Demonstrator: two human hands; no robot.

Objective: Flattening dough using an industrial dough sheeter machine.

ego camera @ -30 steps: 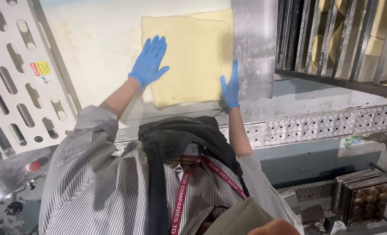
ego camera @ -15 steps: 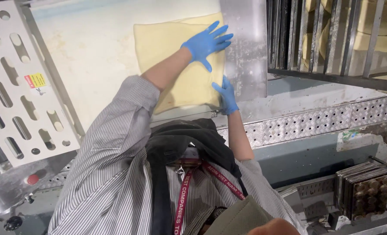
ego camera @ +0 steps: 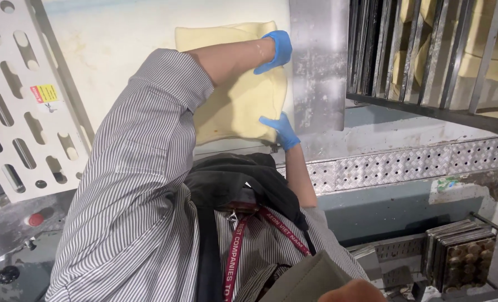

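A pale yellow dough sheet [ego camera: 238, 106] lies flat on a white belt [ego camera: 120, 50]. Both my hands wear blue gloves. My left hand [ego camera: 274, 51] reaches across my body to the sheet's far right corner, its fingers curled over the edge. My right hand [ego camera: 281, 130] pinches the near right corner of the same sheet. My striped left sleeve [ego camera: 148, 140] covers part of the dough's left side.
A perforated metal guard [ego camera: 31, 112] stands left of the belt. A steel plate [ego camera: 319, 61] rises right beside the dough. A barred rack [ego camera: 428, 50] holding more dough fills the upper right. Below it are a diamond-plate ledge [ego camera: 400, 168] and a stack of trays [ego camera: 461, 257].
My left hand has swung from the dough's far left side across to its far right corner and closed on the edge. My right hand stayed at the near right corner.
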